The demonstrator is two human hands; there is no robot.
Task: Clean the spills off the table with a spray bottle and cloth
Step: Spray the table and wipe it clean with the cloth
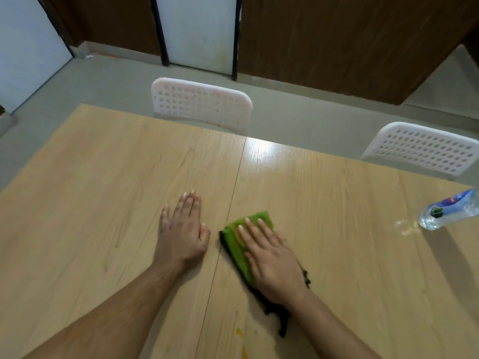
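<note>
A green cloth [237, 244] with a dark underside lies folded on the light wooden table [103, 177], just right of the table's centre seam. My right hand [272, 263] presses flat on it with straight fingers. My left hand [181, 229] rests flat on the bare wood to the left of the seam, a little apart from the cloth. A clear bottle [451, 211] with a blue label stands at the right edge of the view, its top cut off. Small yellow-orange spill marks [239, 332] sit on the wood near the front edge, below the cloth.
Two white perforated plastic chairs stand along the table's far side, one at the middle [202, 104] and one at the right [420, 149]. A wet glint [404, 225] shows on the wood beside the bottle. Beyond are grey floor and brown wall panels.
</note>
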